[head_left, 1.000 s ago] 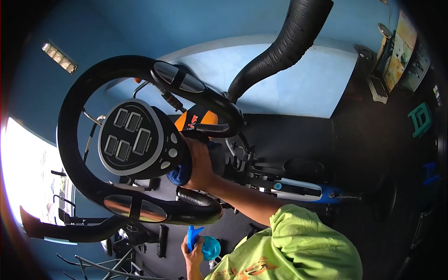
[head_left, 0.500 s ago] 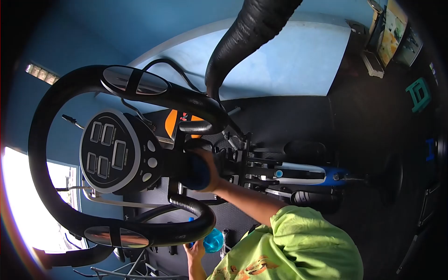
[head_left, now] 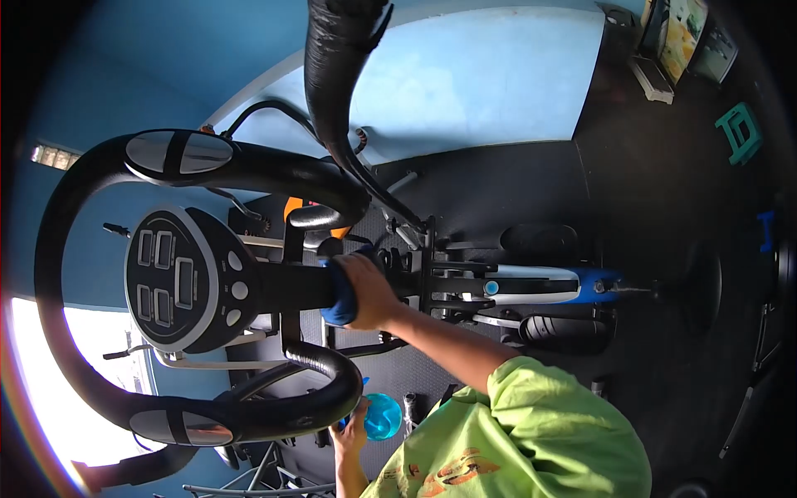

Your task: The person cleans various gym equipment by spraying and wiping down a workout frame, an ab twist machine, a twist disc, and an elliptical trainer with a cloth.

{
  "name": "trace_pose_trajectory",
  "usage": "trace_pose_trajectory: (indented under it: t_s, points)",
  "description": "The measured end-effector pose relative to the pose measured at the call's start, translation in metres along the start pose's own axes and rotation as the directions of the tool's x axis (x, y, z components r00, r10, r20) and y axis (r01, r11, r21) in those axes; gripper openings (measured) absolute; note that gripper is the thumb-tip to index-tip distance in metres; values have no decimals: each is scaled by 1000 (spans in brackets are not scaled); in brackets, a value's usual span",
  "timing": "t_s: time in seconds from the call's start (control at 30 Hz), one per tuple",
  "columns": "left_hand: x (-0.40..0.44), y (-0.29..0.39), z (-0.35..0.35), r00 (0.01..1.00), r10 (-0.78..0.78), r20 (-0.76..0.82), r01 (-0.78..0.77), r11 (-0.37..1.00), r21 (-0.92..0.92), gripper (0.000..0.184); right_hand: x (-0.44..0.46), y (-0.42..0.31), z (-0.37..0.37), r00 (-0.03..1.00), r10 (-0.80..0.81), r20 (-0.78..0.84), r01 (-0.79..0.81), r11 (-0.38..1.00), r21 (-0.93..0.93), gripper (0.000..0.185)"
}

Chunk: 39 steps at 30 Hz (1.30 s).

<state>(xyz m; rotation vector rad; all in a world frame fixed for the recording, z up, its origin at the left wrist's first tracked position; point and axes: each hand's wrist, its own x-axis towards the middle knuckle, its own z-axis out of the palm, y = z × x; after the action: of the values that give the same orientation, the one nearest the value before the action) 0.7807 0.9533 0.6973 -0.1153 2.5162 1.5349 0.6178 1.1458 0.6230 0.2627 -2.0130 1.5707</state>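
My right hand [head_left: 371,290] is closed around a dark blue cloth [head_left: 339,297]. It presses the cloth to the black post [head_left: 286,286] of an exercise machine, just below its display console [head_left: 178,282]. Lower in the view, my left hand [head_left: 354,430] grips a spray bottle [head_left: 383,417] with a clear, blue-tinted round body and a blue head. Part of that bottle's head is hidden by my fingers and the handlebar. A black looped handlebar [head_left: 290,419] with metal sensor plates surrounds the console.
A thick black moving arm [head_left: 336,75] of the machine rises at the top. Pedals [head_left: 564,332] and a blue-white frame [head_left: 540,285] extend to the right over dark flooring. A green stool [head_left: 739,134] stands far right. A bright window [head_left: 75,382] is at left.
My right hand and the cloth have shifted on the post, and more of the hand's back shows. My view has moved slightly. The spray bottle stays in my left hand.
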Motion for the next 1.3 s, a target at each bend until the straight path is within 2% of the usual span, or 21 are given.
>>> trace_pose_trajectory:
  t_s: [0.07, 0.13, 0.3, 0.37, 0.47, 0.5, 0.6, 0.67, 0.73, 0.77, 0.83, 0.9, 0.93, 0.97, 1.0, 1.03, 1.07, 1.1, 1.17, 1.2, 1.3]
  points:
    - [2, -13, -2, 998, 55, -8, -55, 998, -13, 6, -16, 12, -16, 998, 45, 54, -40, 995, -90, 86]
    - [3, -16, -2, 998, 55, 3, -55, 998, 36, 6, -40, 24, -18, 992, 16, 125, 28, 937, -349, 84]
    - [6, -16, 4, 999, 21, 45, -21, 1000, 10, 7, -117, 56, 19, 996, -14, -83, -5, 975, -223, 74]
    - [7, -14, 4, 999, 21, 47, -20, 1000, -22, 7, -167, 88, 51, 864, 467, -186, -404, 865, 297, 66]
    - [7, -16, 3, 998, 30, 62, -28, 999, -30, 8, -144, 102, 52, 754, 627, -195, -554, 766, 326, 48]
    - [7, -17, 1, 997, 21, 72, -19, 1000, -19, 8, -130, 81, 59, 721, 630, -287, -506, 763, 403, 46]
    - [11, -22, -1, 992, -21, 121, 16, 999, 44, 7, -81, 19, 39, 836, 329, -438, -316, 943, 105, 51]
    - [11, -30, -4, 988, 34, 148, -53, 991, 125, 8, -90, 43, 46, 885, 193, -423, -238, 970, -56, 52]
    - [14, -25, -3, 987, -11, 161, -10, 992, 127, 8, -128, 98, 85, 692, 430, -579, -304, 902, 306, 47]
    - [15, -26, -2, 986, -5, 165, -13, 994, 108, 8, -128, 101, 71, 526, 766, -370, -529, 635, 563, 43]
    - [15, -28, 2, 984, 26, 178, -39, 997, 71, 9, -139, 143, 54, 581, 809, -93, -741, 572, 351, 26]
    - [23, -35, 6, 971, 76, 226, -97, 992, 82, 10, -140, 136, 59, 609, 774, -175, -735, 633, 243, 25]
    - [26, -37, 10, 963, 107, 249, -129, 989, 73, 11, -147, 130, 69, 822, 489, -290, -539, 833, -124, 32]
    - [31, -39, 14, 941, 183, 284, -219, 971, 101, 8, -155, 125, 80, 921, 137, -364, -326, 783, -530, 41]
    - [35, -40, 20, 937, 172, 303, -213, 971, 109, 8, -152, 110, 77, 824, 527, -209, -506, 849, 151, 50]
    - [39, -41, 25, 917, 218, 333, -262, 961, 94, 6, -148, 95, 73, 572, 820, -15, -576, 415, 705, 62]
    - [41, -42, 30, 897, 259, 359, -306, 949, 80, 4, -154, 111, 76, 631, 770, -91, -543, 523, 657, 64]
    - [43, -37, 34, 913, 176, 369, -229, 968, 103, 3, -162, 128, 80, 683, 712, -167, -503, 623, 599, 66]
    - [50, -43, 36, 870, 225, 438, -303, 946, 115, 4, -175, 147, 80, 664, 678, -315, -501, 716, 485, 62]
    - [53, -45, 36, 823, 268, 501, -372, 921, 119, 7, -182, 175, 53, 762, 622, -178, -605, 783, 147, 48]
    - [52, -46, 39, 827, 230, 513, -349, 926, 147, 8, -181, 194, 58, 736, 625, -261, -632, 772, 66, 36]
